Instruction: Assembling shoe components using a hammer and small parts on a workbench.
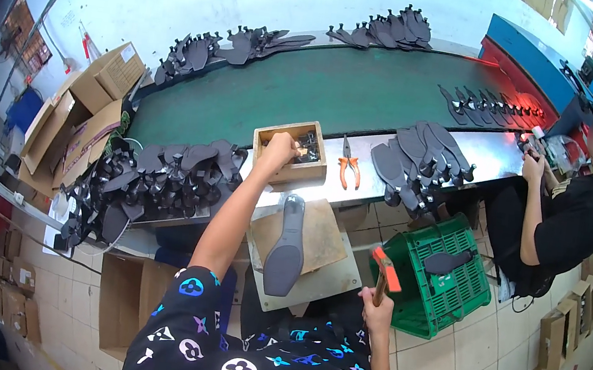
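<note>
While dark soles (199, 159) lie heaped at the left, your left hand (281, 149) reaches into the wooden box (301, 175), its fingertips too hidden to tell their grip; one square-toed sole (284, 262) lies on the tan board (326, 243), and your right hand (377, 314) grasps a hammer (384, 273) near the green crate (474, 287).

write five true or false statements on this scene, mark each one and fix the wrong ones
1. The right hand grips a hammer. True.
2. The left hand is empty at the lap. False: it reaches into the wooden box.
3. The orange-handled pliers lie inside that box. False: they lie beside it.
4. A dark sole rests on the tan board. True.
5. The green crate stands at the person's left. False: at the right.
</note>
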`<control>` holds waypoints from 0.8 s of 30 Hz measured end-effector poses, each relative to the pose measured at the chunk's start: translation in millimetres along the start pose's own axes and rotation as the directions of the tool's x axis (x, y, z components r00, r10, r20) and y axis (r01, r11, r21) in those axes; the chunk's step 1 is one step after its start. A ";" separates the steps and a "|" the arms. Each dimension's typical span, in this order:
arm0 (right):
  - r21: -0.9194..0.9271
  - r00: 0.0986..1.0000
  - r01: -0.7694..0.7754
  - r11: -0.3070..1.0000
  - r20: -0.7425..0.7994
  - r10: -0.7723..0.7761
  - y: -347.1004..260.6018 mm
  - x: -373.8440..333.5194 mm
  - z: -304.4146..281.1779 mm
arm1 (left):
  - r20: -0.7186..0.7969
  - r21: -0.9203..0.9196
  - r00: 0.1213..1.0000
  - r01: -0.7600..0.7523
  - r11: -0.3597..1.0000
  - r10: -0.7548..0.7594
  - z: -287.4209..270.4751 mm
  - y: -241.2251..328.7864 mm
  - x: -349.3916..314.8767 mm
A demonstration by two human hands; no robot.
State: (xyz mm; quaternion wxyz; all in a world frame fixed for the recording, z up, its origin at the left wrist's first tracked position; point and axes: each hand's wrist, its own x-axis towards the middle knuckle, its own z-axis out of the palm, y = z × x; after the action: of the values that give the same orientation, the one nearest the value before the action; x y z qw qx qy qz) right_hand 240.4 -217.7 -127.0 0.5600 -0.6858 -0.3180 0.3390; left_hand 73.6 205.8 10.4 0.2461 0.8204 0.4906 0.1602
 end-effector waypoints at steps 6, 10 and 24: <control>0.312 0.988 -0.057 0.948 0.153 0.009 -82.8 23.1 15.6 | -0.498 -0.090 0.853 -0.232 0.969 0.158 -13.4 -9.5 -46.0; 0.330 0.956 0.090 0.940 0.235 -0.174 -150.0 38.5 3.4 | -0.655 -0.131 0.691 -0.502 0.855 0.305 -29.1 81.5 -119.1; 0.474 0.820 0.119 0.872 0.449 -0.356 -275.2 12.4 49.0 | -0.433 0.429 0.233 -0.796 0.427 0.871 -71.0 119.3 -269.7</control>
State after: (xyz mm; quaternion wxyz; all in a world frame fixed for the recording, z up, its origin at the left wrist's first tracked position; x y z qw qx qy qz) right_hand 191.7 -133.6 135.3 0.6265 -0.3820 -0.4613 0.4988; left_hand -1.7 -62.4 130.3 -0.0963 0.8672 0.0349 0.4873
